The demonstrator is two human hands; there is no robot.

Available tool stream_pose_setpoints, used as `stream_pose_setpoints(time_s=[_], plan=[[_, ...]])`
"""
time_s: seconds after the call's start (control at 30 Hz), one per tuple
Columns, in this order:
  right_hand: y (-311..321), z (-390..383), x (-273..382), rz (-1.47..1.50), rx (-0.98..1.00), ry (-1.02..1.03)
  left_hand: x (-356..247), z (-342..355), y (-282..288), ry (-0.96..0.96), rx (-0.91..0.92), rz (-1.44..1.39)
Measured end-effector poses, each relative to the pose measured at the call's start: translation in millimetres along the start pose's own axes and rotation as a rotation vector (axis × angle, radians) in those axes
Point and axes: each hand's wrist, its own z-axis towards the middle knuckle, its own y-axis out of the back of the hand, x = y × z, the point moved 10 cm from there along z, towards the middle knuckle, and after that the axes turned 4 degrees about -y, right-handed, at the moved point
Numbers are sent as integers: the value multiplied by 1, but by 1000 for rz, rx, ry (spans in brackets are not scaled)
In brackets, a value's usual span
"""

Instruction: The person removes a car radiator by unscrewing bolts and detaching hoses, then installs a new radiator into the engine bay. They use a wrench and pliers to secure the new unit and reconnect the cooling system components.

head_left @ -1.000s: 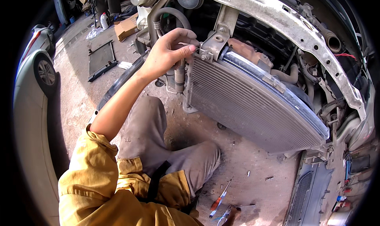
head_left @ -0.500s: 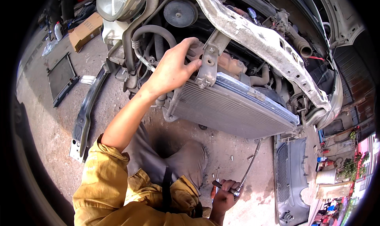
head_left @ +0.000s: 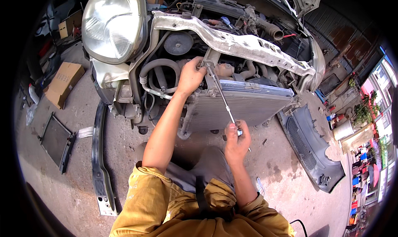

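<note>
My right hand is closed around the handle end of a socket wrench with a long, shiny extension. The extension slants up and left, its far end at the upright metal bracket under the pale crossbeam of a car's front end. Beside that end, my left hand grips the bracket's left edge, thumb close to the tool's tip; some of its fingertips are hidden behind the metal. Whether the socket sits on a bolt is too small to tell. Below the bracket is a finned radiator, tilted toward me.
A large headlight and a curved hose are left of my hands. On the ground lie a black bar, a loose radiator, a cardboard box and, at right, a dark grey bumper panel.
My right hand has risen from low near the ground, bringing the wrench up to the bracket. My left hand stays at the bracket. The view has shifted, showing more of the headlight.
</note>
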Motion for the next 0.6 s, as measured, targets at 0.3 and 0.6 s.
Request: stream_pose_setpoints(time_s=[0.3, 0.6], plan=[[-16, 11, 35, -389, -94, 70, 11, 3, -3, -33, -48, -73], [-56, 21, 109, -1238, 87, 652, 5, 4, -6, -2, -11, -65]])
